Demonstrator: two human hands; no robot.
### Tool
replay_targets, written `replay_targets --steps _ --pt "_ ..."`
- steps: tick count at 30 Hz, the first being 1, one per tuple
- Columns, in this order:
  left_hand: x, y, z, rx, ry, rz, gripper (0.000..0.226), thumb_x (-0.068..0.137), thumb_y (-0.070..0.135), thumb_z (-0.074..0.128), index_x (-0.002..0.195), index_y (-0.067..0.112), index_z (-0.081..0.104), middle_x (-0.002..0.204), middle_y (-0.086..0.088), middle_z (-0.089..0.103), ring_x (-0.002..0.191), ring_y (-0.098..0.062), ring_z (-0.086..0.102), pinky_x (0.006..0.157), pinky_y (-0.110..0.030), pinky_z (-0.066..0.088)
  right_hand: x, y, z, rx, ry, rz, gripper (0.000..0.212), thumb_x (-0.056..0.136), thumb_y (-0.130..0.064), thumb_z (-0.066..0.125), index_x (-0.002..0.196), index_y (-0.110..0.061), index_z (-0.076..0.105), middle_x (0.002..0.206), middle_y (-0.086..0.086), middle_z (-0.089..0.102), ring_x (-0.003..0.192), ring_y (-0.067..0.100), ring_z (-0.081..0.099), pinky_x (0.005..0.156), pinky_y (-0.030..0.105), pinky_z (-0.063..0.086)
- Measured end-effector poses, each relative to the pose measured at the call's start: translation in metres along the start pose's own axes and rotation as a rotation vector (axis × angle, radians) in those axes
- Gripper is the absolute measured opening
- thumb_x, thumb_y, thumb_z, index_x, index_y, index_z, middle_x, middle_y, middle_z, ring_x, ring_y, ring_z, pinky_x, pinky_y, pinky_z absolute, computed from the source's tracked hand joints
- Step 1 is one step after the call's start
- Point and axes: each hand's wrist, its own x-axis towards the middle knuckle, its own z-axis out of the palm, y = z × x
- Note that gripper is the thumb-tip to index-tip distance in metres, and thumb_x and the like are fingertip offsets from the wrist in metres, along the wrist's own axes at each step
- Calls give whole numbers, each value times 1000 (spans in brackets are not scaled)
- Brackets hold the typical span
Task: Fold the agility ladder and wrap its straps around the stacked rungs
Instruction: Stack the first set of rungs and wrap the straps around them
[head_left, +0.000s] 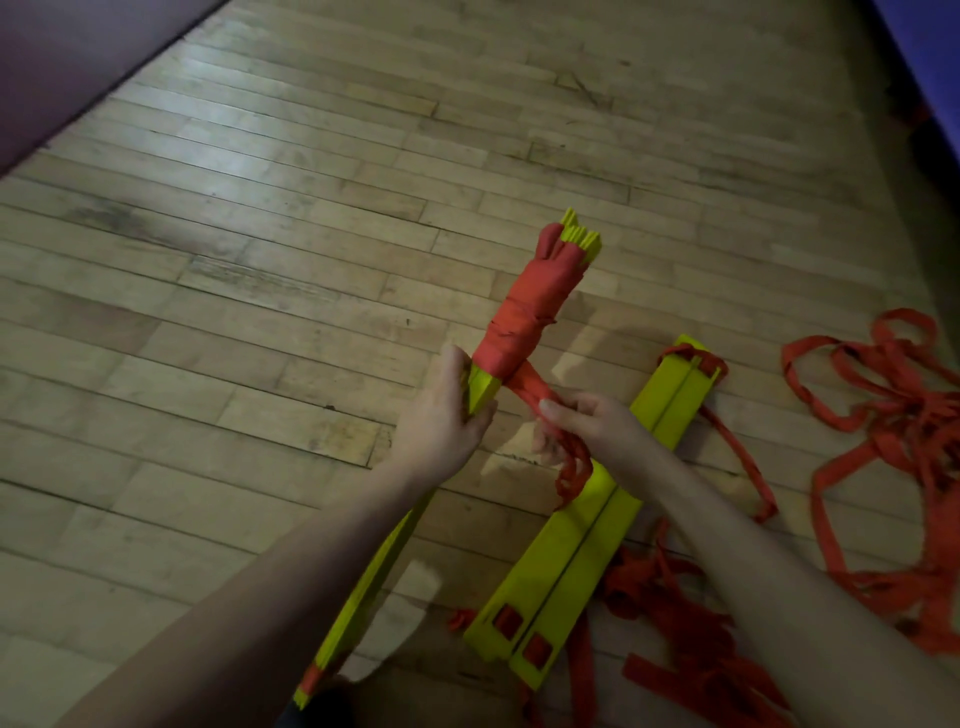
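Nearest you, at 6 o'clock, your 2 forearms come up from the bottom edge, their elbows cut off by the frame. Between them the near end of the stacked rungs (363, 587) runs down toward 7 o'clock, and its tip is lost in shadow against a dark shape you cannot make out. At 5 o'clock a second set of yellow rungs (582, 540) lies flat on the wooden floor (260, 270), with 2 red strap squares showing at its near end. Loose red straps (893, 447) sprawl from 5 o'clock up to 3 o'clock in a tangle; part of it runs under your right forearm and off the bottom edge.

At the centre, your left hand (447, 415) grips the stacked rungs just below the wrapping, fingers curled round the yellow edge, and covers that stretch of the bundle. Your right hand (582, 421) pinches the free strap tail (524, 389) between thumb and fingers; the tail leads from the wrap into your palm and trails out below, its end hanging over the flat rungs.

Beyond your hands, toward 12 o'clock, the red strap wrap (530, 306) coils tightly round the upper bundle, and the yellow rung tips stick out past it. Far off, a purplish edge at 10 o'clock and a dark blue one at 2 o'clock are too dim to identify.
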Motion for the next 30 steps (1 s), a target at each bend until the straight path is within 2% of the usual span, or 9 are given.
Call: replay_targets --steps 2,5,8,12,15,17,25,28,30 --pt "2 -3 -4 17 -19 -8 38 83 22 65 100 22 31 79 9 47 73 -23 53 72 -40 43 -2 11 -4 -76 -21 44 20 98 -14 48 91 -3 63 64 3 63 53 9 58 54 22 45" --pt "1 -10 -11 -115 -192 -123 38 80 27 65 101 23 34 82 8 50 71 -15 51 74 -38 43 0 19 -9 -118 27 26 23 100 -16 45 85 -9 62 53 -6 51 45 9 45 50 26 36" --pt "-5 -11 -14 -231 -309 -230 41 78 30 63 110 24 39 100 2 55 92 -22 56 86 -43 47 4 21 -7 -62 68 12 24 100 -16 44 83 -9 60 52 -8 43 45 11 32 50 29 24" --pt "-5 -12 -15 -87 -380 -195 60 87 31 65 137 16 36 124 -7 55 111 -25 55 98 -44 44 5 26 -3 -33 83 27 23 100 -17 44 85 -10 59 52 -10 43 44 9 30 48 29 22" --pt "-2 -5 -9 69 -280 -156 49 88 40 61 130 17 48 107 -2 60 108 -26 55 100 -44 38 7 17 1 -31 96 1 24 101 -16 42 84 -11 59 55 -5 46 43 7 37 45 21 31" --pt "1 0 -3 48 -155 -183 46 85 42 63 122 18 52 99 0 60 103 -26 56 97 -45 39 10 11 8 -58 77 -16 26 101 -13 41 81 -10 57 57 0 48 42 5 42 45 17 36" --pt "9 -8 7 100 6 -278 45 85 45 63 117 17 50 106 -5 62 105 -28 55 100 -44 31 12 5 8 -123 -29 -18 22 98 -10 48 82 0 61 54 3 60 47 8 55 52 17 45" --pt "11 -13 7 132 96 -310 45 83 44 65 113 17 46 107 -2 60 106 -25 55 101 -44 27 6 7 6 -206 -83 -17 23 96 -15 52 83 -2 65 62 8 66 57 6 61 58 12 43" --pt "12 -14 4 156 134 -307 42 82 43 67 107 18 44 104 0 58 105 -23 55 101 -44 26 4 9 4 -142 -111 25 21 96 -16 51 86 -4 65 69 9 67 62 11 62 59 15 46"
